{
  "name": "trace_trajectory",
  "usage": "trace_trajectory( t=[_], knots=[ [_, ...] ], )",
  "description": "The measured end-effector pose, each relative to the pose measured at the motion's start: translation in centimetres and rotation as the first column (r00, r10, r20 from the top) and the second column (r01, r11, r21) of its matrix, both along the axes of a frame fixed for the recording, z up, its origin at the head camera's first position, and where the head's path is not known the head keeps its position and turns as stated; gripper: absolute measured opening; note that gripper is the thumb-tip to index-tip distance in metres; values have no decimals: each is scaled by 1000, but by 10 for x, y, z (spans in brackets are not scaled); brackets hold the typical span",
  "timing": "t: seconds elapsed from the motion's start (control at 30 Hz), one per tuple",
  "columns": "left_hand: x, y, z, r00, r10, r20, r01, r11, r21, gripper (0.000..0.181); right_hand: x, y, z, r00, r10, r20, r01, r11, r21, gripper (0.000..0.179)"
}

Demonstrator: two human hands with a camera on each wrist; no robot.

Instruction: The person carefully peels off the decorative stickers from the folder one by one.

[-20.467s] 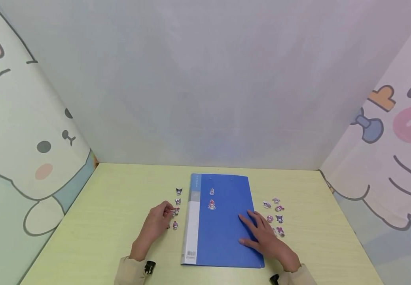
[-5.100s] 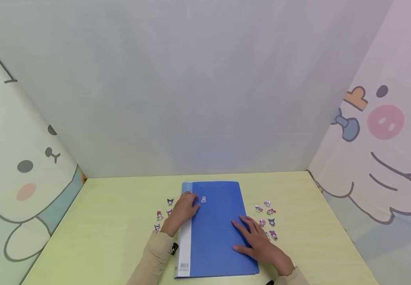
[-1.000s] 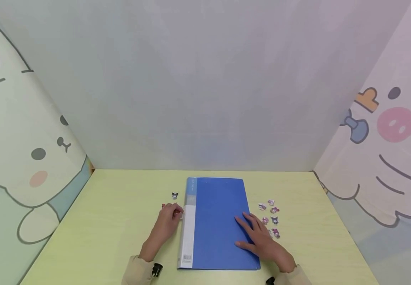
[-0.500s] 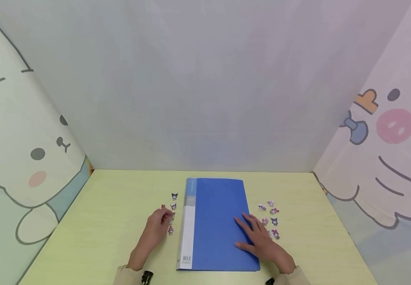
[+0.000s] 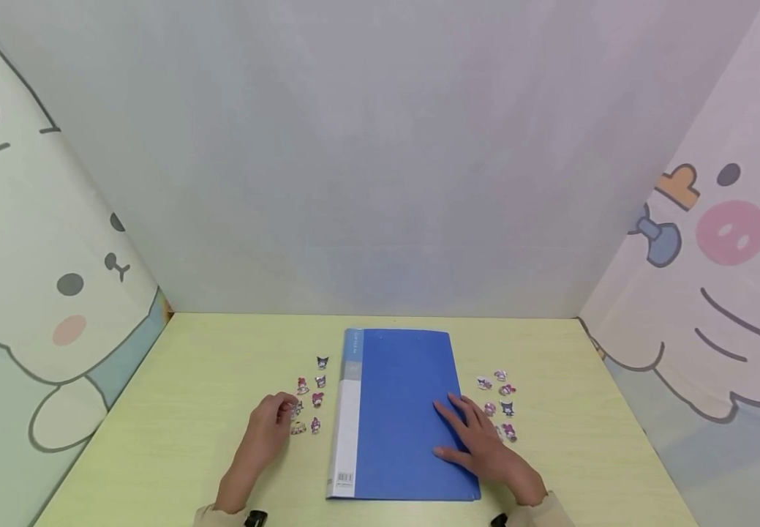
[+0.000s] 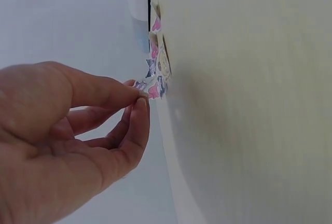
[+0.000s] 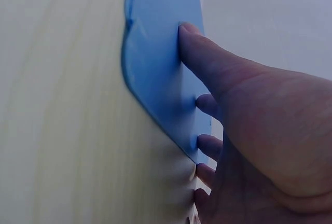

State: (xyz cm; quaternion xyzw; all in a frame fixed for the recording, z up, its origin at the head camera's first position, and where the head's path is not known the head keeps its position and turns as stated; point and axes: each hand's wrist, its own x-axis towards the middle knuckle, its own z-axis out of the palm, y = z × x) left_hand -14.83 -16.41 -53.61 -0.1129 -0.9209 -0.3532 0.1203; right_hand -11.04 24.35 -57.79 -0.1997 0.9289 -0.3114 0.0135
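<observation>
My left hand (image 5: 266, 428) is over the left part of the table, its thumb and index finger pinching a small cartoon sticker (image 5: 297, 410). In the left wrist view the fingertips partly hide that sticker. Around it lie several more cartoon stickers, among them a red-and-white one (image 5: 303, 386), a pink one (image 5: 317, 400) and a dark-eared one (image 5: 322, 362). A blue file folder (image 5: 399, 410) lies closed, its white-and-blue spine to the left; no sticker shows on its cover. With fingers spread, my right hand (image 5: 483, 448) rests on the folder's right edge.
Several other cartoon stickers, such as a dark-eared one (image 5: 508, 409), lie right of the folder beyond my right hand. All this is on a pale wooden table (image 5: 189, 395). A grey cloth wall (image 5: 380, 161) stands behind, with cartoon-printed curtains on both sides.
Two stickers showed on the cover 20.5 s ago, one 5.1 s ago, none now. My left hand has moved left, away from the folder, in the last second. The right hand stays put.
</observation>
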Motion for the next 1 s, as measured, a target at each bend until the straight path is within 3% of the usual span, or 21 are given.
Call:
trace_trajectory(
  t=[0.23, 0.4, 0.57, 0.77, 1.0],
  knots=[
    [3, -10, -2, 996, 49, 78, -48, 999, -11, 17, 1, -1, 1, 1000, 5, -11, -5, 1000, -6, 75],
    [5, -15, 0, 979, 85, 188, -86, 996, -5, 16, 0, 0, -3, 999, 11, -43, -12, 1000, -25, 75],
    [5, -17, 2, 962, 106, 250, -106, 994, -14, 15, -2, 1, -12, 998, -7, -70, 8, 1000, 11, 76],
    [4, -17, 2, 956, 123, 267, -118, 992, -33, 14, -2, 1, -11, 995, 4, -95, -3, 1000, 10, 75],
    [9, -16, 2, 958, 168, 232, -155, 985, -73, 13, 4, -5, 14, 999, 23, -49, -23, 1000, -4, 73]
  ],
)
